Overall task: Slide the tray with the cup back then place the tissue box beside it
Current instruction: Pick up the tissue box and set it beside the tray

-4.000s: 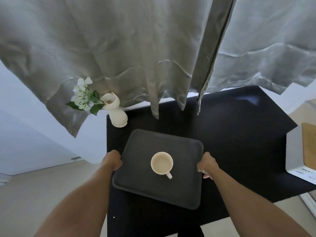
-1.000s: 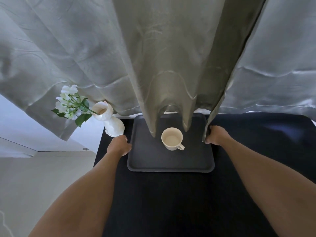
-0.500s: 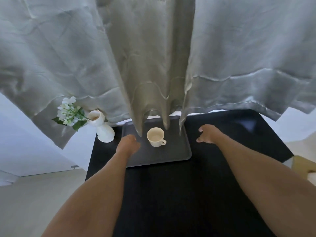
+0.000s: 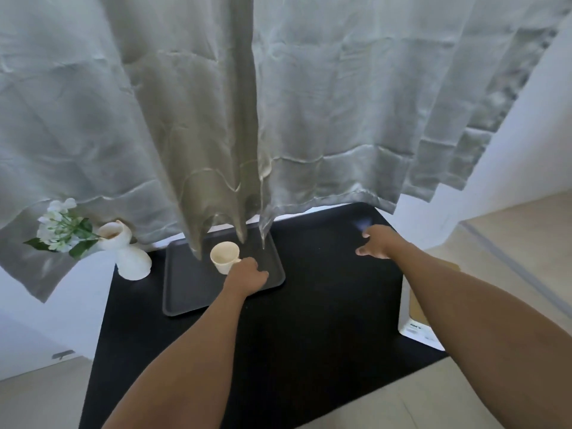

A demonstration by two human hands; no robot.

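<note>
Now the left hand [image 4: 247,275] hangs over the tray [image 4: 192,292], fingers curled loosely and holding nothing, the cup [image 4: 224,257] just beyond its knuckles; the right hand [image 4: 376,243] hovers over the black table [image 4: 325,305], fingers spread and empty; the tissue box [image 4: 414,323] sits behind that wrist, partly hidden by the forearm.

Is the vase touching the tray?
Apart. The head view shows a strip of bare black table between the white vase and the left edge of the tray, which holds the cup.
</note>
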